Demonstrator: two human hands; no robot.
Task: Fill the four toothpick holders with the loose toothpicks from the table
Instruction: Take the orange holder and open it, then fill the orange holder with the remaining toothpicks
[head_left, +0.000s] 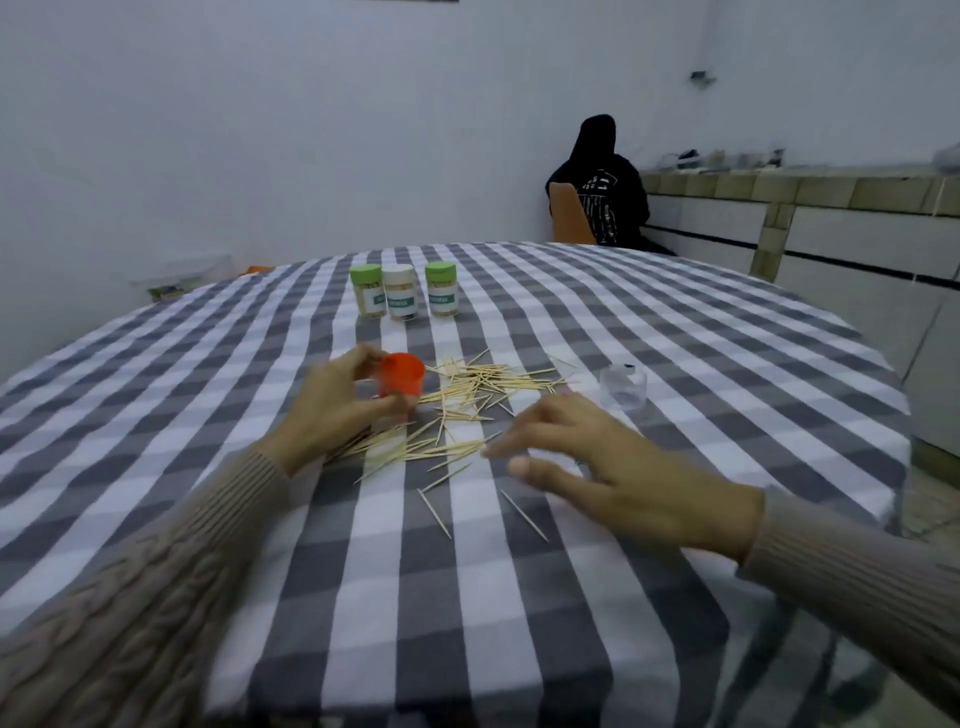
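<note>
A: Where do things stand on the table (675, 322)?

B: Three capped holders sit in a row at the far side: a left green-lidded holder (368, 291), a white-lidded holder (400, 292) touching it, and a right green-lidded holder (441, 289) just apart. All three look packed with picks. The loose toothpicks (467, 400) lie scattered in the middle, between the two hands, with a few strays nearer the person.

A: And the fourth holder?

B: The left hand (332, 402) has its fingers curled round an orange cap (401, 381), with the thumb underneath. A clear cup (623, 387) stands to the right of the pile, open and seemingly empty; I take that for the fourth holder's body, though it is faint.

A: The right hand?

B: The right hand (602, 467) hovers low over the near edge of the pile, fingers spread and relaxed, holding nothing. It is blurred, so I cannot tell whether a fingertip touches a pick.

A: How will the picks handle?

B: Light, thin, stiff and quick to roll or snap. I would sweep them parallel into a bundle and pinch it at the middle, since the ends are sharp. The clear cup looks light too, so it may tip unless steadied by its wall.

A: Any writing?

B: Each capped holder has a white label with a teal band, but the print is too small and blurred to read.
</note>
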